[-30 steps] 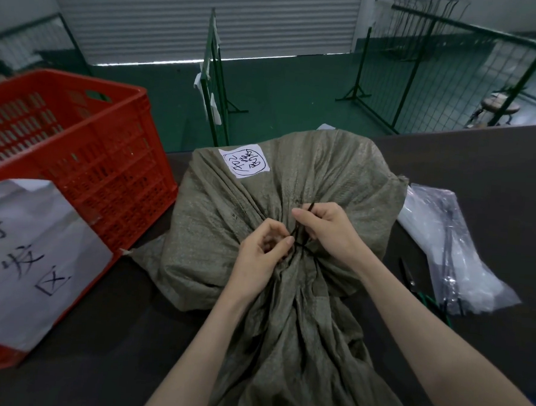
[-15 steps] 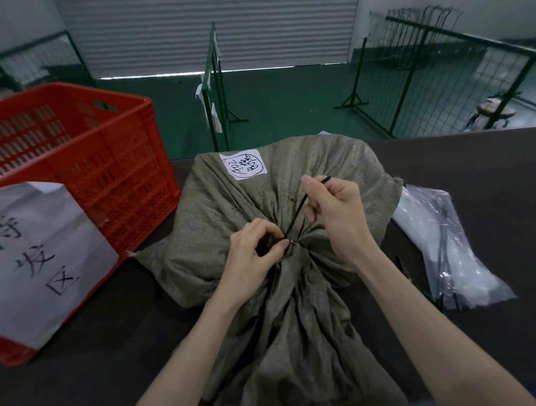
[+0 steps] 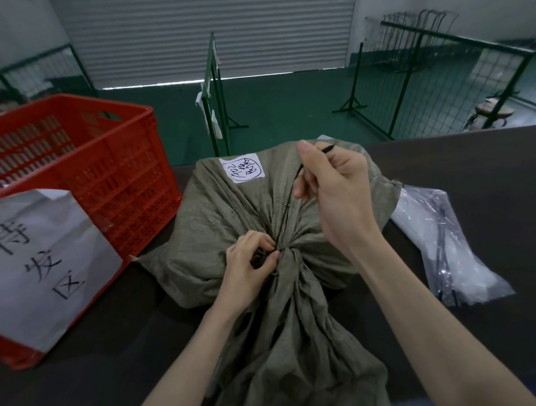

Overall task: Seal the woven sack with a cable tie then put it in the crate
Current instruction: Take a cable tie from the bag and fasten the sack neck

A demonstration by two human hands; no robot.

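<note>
A grey-green woven sack (image 3: 228,219) with a white label lies on the dark table, its neck bunched tight in the middle. A black cable tie (image 3: 286,210) circles the neck and its free tail runs up and away. My left hand (image 3: 250,264) pinches the tie's head at the neck. My right hand (image 3: 333,188) holds the tail, drawn out taut above the sack. The red crate (image 3: 111,174) stands on the table to the left of the sack, with a white paper sign on its near side.
A clear plastic bag (image 3: 446,245) with several black cable ties lies to the right of the sack. Beyond the table's far edge are a green floor, green wire-mesh barriers (image 3: 214,92) and a roller shutter.
My right hand has drawn the tie's tail up and away from the neck, and the loop around the neck has tightened. My left hand has stayed at the tie's head.
</note>
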